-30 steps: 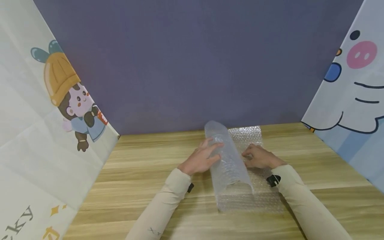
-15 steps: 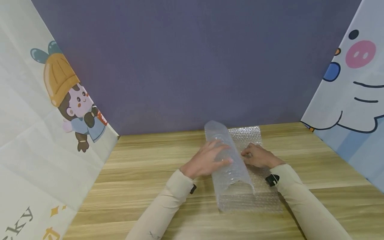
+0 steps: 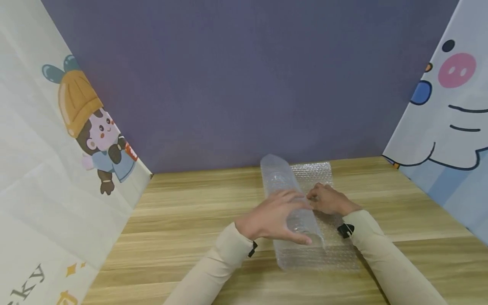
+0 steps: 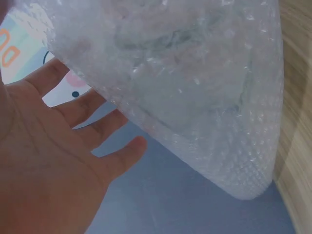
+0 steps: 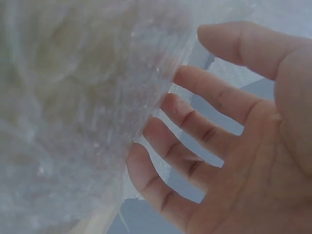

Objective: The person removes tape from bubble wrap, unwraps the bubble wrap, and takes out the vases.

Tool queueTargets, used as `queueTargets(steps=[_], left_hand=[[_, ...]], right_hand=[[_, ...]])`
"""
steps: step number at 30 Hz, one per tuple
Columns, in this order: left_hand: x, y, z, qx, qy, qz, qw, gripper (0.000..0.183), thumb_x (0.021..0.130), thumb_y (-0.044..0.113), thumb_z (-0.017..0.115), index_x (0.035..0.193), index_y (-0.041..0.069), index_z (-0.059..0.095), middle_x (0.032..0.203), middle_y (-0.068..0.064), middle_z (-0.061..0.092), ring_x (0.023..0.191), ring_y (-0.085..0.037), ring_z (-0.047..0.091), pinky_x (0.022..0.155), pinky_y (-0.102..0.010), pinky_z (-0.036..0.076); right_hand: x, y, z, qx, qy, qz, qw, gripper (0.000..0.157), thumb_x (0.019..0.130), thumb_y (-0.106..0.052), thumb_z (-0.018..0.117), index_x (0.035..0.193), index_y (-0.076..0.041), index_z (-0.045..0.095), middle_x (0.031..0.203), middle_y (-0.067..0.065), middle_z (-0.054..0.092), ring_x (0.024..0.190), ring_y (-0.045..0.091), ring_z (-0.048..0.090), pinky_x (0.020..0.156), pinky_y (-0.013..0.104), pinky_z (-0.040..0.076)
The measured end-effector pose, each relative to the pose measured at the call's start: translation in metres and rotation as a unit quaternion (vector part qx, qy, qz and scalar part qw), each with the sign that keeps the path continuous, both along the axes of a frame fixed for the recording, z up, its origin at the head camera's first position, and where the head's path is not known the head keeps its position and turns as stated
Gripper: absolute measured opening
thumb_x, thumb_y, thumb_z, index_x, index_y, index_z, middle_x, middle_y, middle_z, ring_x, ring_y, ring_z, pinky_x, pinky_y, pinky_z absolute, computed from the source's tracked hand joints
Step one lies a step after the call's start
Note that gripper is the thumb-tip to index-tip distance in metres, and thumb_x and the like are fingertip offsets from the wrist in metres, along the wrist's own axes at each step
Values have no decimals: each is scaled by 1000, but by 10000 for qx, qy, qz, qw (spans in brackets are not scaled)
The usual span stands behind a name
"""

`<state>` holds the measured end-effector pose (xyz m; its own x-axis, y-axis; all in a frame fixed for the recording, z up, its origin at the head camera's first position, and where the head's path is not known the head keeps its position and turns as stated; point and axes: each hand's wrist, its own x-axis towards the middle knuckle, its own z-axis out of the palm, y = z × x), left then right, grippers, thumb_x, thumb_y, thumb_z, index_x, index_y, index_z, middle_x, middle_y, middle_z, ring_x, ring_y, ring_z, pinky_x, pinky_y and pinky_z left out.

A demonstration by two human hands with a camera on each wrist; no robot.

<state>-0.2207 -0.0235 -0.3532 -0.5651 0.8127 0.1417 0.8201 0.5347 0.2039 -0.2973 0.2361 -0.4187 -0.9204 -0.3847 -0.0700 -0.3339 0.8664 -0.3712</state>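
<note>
A sheet of clear bubble wrap point(image 3: 275, 173) lies on the table, its left part folded over into a loose, raised roll. Faint greenish lines show through the plastic point(image 4: 185, 63) in the left wrist view; what makes them I cannot tell. Over the roll reaches my left hand point(image 3: 272, 217), fingers spread and thumb apart, with the fingertips at its upper right side. My right hand point(image 3: 332, 201) is at the roll's right edge above the flat part of the sheet. In the right wrist view its fingertips point(image 5: 141, 158) touch the wrap, and the thumb stands away from it.
The wood-grain table point(image 3: 183, 220) extends to both sides of the wrap. A dark blue-grey panel point(image 3: 236, 84) rises behind it. Pale side panels with cartoon prints point(image 3: 108, 140) border the table left and right.
My left hand has slid rightward and slightly toward me across the roll, its thumb spreading wider. The right hand and the bubble wrap have hardly moved.
</note>
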Motion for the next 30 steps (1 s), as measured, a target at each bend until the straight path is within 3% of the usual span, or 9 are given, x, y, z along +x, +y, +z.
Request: queueTargets(steps=[4,11,20,30], left_hand=[[0,1,1,-223,340,-145,9991,72,86,68,67,146,30,54,160,2,44,152,-22,35,129,-45,23],[2,-1,5,-262,432,-320,9982,54,91,49,68,141,29,58,149,5,55,146,-16,44,127,-38,29],[5,-1,10,-261,559,-434,9972,53,88,36,70,140,27,59,146,8,58,143,-11,47,127,-33,28],[9,-1,15,-278,683,-577,9956,48,87,24,68,135,26,63,142,10,61,138,-9,52,121,-29,37]], right_hand=[[2,0,1,-39,51,28,10000,36,101,-33,63,128,-10,70,129,13,59,118,40,54,87,62,52],[2,-1,0,47,177,38,9998,39,101,-41,60,125,-11,71,120,10,60,110,35,56,84,57,53],[2,-2,1,53,138,36,9999,38,101,-34,60,127,-8,69,121,11,60,111,36,56,85,58,53],[3,-1,0,-30,189,40,9998,39,100,-35,63,125,-7,69,119,11,60,108,35,56,82,57,53]])
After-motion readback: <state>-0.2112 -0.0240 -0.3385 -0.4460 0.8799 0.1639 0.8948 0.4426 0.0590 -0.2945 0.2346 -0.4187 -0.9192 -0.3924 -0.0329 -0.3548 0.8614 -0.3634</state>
